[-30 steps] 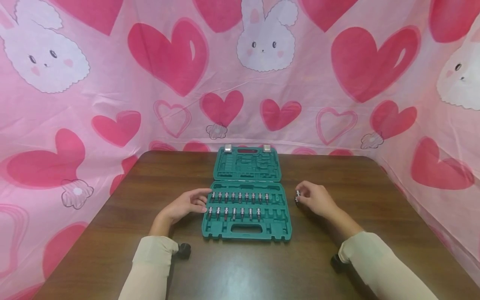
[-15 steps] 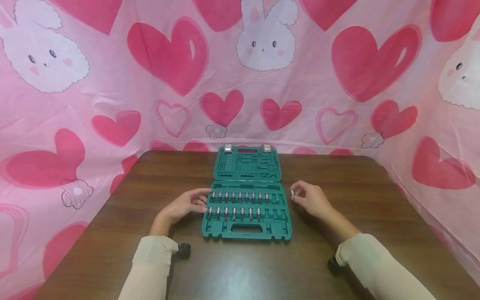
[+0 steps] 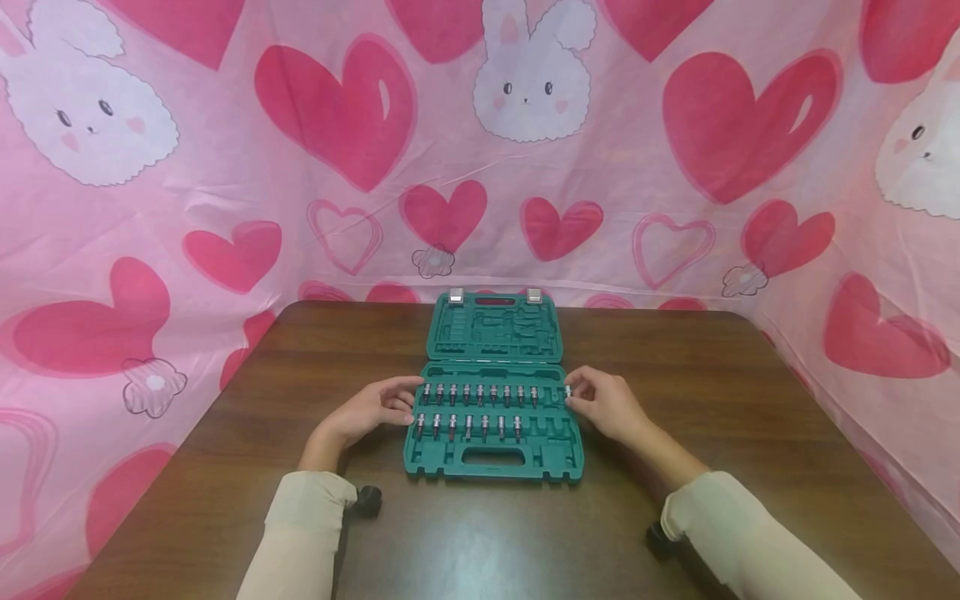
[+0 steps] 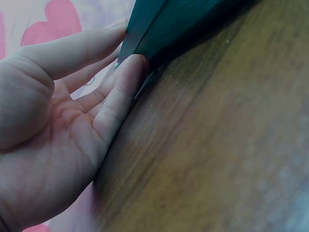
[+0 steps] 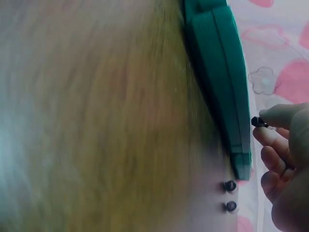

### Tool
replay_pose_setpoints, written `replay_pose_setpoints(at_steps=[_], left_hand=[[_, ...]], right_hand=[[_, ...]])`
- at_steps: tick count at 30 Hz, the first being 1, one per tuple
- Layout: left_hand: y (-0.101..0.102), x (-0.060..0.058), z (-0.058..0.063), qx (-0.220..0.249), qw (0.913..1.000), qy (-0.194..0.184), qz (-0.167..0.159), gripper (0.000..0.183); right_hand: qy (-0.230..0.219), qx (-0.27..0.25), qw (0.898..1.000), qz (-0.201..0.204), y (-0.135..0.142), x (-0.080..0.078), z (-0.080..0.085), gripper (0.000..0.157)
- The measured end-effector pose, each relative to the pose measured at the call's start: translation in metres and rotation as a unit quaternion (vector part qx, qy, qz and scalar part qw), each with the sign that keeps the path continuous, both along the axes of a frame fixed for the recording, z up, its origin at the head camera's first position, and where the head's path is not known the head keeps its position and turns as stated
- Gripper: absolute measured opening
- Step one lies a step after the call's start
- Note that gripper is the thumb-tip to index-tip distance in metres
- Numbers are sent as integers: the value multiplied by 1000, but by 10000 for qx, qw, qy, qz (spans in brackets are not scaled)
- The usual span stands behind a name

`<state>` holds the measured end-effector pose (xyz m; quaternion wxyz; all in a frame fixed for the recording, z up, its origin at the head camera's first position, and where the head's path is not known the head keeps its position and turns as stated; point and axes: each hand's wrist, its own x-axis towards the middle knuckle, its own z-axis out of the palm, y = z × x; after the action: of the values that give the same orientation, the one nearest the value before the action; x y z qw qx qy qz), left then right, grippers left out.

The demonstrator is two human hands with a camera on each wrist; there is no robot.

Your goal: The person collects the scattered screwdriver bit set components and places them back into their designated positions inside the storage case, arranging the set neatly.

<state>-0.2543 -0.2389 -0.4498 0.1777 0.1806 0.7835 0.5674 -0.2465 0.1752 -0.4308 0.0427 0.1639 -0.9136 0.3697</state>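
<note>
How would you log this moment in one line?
Left hand: touches green case; right hand: pinches metal bit near case's right edge; case: open

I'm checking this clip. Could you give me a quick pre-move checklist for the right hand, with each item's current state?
1. Piece secured: ok. The right hand pinches a small metal bit between thumb and finger.
2. Case open: ok. The lid of the green case is folded back.
3. Case braced: ok. The left hand touches its left side.
4. Room available: ok. Unfilled slots show at the right of both rows.
5. Correct slot known: cannot tell. No size marking is legible.
6. All bits stowed: not ok. Two more bits stand outside the case.
</note>
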Motion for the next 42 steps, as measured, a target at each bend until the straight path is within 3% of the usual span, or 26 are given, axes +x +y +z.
replay_pose_setpoints(at_steps=[22, 42], left_hand=[[0, -1, -2, 29, 10000, 40, -67, 65], [0, 0, 0, -6, 10000, 50, -7, 65]], right_hand=[[-414, -512, 9978, -55, -35, 16, -2, 22], [-239, -203, 9994, 125, -52, 20, -7, 18]])
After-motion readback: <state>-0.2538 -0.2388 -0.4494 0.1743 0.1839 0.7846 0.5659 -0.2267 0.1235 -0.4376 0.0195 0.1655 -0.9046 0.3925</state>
